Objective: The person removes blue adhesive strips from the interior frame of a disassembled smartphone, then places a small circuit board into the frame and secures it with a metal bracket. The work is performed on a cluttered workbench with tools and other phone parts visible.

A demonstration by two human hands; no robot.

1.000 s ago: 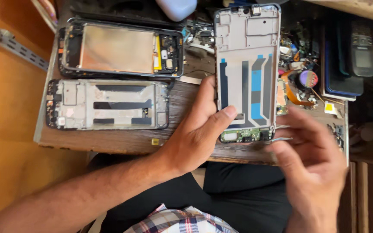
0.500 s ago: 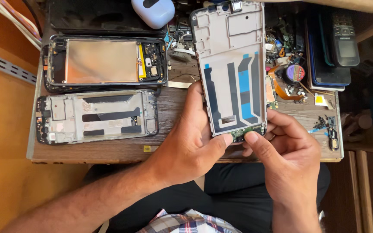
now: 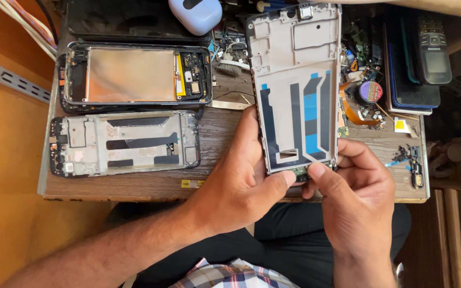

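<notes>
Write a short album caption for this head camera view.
Both hands, left hand and right hand, pinch the bottom edge of a stripped phone frame on a cluttered wooden workbench.

The phone frame (image 3: 297, 88) stands lengthwise in the upper middle of the picture, its inner side facing up: a pale grey metal-and-plastic shell with rectangular recesses near the top and dark and blue adhesive strips across the lower half. Its bottom edge, at mid-frame, carries a small green circuit board (image 3: 301, 172), partly hidden by fingertips, seated at the frame's lower end.
</notes>
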